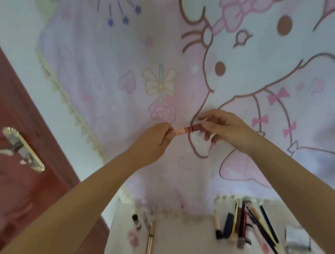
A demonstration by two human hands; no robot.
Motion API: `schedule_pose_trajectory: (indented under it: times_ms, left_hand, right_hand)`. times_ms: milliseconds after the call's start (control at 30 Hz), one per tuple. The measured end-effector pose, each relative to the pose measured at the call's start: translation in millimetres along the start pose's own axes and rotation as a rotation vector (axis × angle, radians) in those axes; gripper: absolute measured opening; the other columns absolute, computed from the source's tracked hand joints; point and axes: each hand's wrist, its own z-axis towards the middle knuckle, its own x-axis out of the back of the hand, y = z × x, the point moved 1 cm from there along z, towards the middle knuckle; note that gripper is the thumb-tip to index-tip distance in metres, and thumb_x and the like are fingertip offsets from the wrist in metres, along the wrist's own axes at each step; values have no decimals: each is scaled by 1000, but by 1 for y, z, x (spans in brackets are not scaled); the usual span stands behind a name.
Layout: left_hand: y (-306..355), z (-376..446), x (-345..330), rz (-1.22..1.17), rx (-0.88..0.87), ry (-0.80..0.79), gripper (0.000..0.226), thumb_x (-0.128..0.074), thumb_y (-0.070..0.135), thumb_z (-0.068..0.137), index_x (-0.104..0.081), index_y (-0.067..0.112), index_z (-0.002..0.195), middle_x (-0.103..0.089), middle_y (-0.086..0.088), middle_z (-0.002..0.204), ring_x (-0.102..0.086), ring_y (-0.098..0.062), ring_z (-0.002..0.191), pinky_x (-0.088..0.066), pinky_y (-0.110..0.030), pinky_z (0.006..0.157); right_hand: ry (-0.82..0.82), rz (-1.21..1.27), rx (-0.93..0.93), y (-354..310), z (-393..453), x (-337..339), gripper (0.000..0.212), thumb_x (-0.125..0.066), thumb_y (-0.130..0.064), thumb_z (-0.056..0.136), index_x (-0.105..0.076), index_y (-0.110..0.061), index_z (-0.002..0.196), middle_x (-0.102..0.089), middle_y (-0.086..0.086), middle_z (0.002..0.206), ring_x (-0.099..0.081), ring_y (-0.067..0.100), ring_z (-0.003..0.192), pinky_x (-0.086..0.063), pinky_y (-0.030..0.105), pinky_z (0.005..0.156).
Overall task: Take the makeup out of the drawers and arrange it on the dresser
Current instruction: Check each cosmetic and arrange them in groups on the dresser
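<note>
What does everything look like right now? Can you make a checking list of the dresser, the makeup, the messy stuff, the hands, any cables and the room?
Surface: white dresser top, partly in view.
Job's things: lip tube held up in the air; pencils bunched on the right; small bottle, pink pot and slim gold pen on the left.
Clutter: blurry packet at the right edge.
Hands: left hand and right hand pinch the tube's ends.
Cables: nothing seen.
Surroundings: cartoon curtain, red door.
</note>
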Motion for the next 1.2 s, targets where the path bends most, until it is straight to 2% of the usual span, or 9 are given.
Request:
schedule_pose_trajectory:
  times_ms: [167, 367, 533, 667, 800, 867, 967, 1067, 1200]
  left_hand:
    - [-15, -47, -36, -87, 153, -48, 20, -35, 19, 97, -49, 7, 90, -36, 11, 64, -34, -3, 56, -33, -10, 55]
    - [-31, -110, -88, -168, 474, -127, 18, -34, 21, 97, -48, 10, 89, -41, 5, 65, -38, -10, 54, -34, -17, 50]
    - [-39, -163, -139, -44, 685, -419, 27, -37, 26, 96, -56, 6, 93, -57, -10, 84, -56, -27, 82, -42, -33, 75]
    - [-46, -194, -173, -37, 819, -476, 32, -38, 27, 95, -58, 2, 99, -60, -15, 101, -59, -29, 91, -41, -29, 69]
    - [-57, -208, -194, 29, 930, -499, 34, -35, 28, 96, -57, 2, 101, -59, -15, 105, -59, -30, 94, -45, -33, 74]
    - [-63, -210, -201, 70, 955, -516, 35, -34, 28, 97, -56, 2, 105, -57, -14, 107, -58, -30, 96, -45, -34, 75]
    - [-69, -211, -209, 118, 974, -556, 34, -35, 27, 97, -55, 3, 110, -55, -13, 110, -56, -29, 101, -45, -32, 76]
    - [-74, -210, -218, 151, 991, -601, 33, -34, 25, 98, -51, 4, 114, -52, -12, 114, -55, -26, 104, -45, -30, 78]
    - [-77, -211, -225, 189, 977, -640, 31, -32, 24, 98, -50, 4, 114, -51, -11, 115, -55, -25, 103, -45, -29, 77]
  right_hand:
    - [-53, 10, -186, 41, -10, -27, 14, -52, -8, 89, -57, -20, 84, -59, 2, 67, -56, 4, 44, -44, 15, 40]
    - [-151, -86, -363, 108, -19, -62, 16, -55, -3, 86, -60, -14, 75, -56, 2, 63, -52, 3, 44, -42, 15, 42]
    - [-327, -252, -600, 166, -25, -104, 13, -53, -4, 87, -61, -8, 98, -55, 1, 66, -49, 9, 52, -43, 12, 45]
    - [-378, -261, -700, 206, -31, -137, 27, -50, -4, 88, -54, 1, 115, -58, 9, 91, -53, 9, 64, -46, 16, 54]
    - [-392, -266, -777, 239, -34, -160, 35, -50, -10, 90, -47, 0, 123, -54, 11, 100, -56, 14, 70, -48, 20, 58]
    - [-446, -402, -728, 253, -35, -163, 37, -47, -9, 90, -46, -1, 126, -54, 14, 108, -58, 22, 89, -49, 27, 71]
    - [-595, -763, -529, 270, -36, -159, 36, -42, -8, 90, -50, -3, 125, -50, 14, 130, -48, 26, 118, -38, 27, 94]
    - [-706, -978, -396, 286, -44, -151, 33, -39, -9, 90, -53, -5, 121, -47, 13, 129, -45, 26, 118, -35, 28, 94]
    - [-735, -1024, -289, 299, -57, -145, 32, -39, -7, 89, -54, -5, 118, -45, 9, 122, -43, 22, 112, -36, 27, 95]
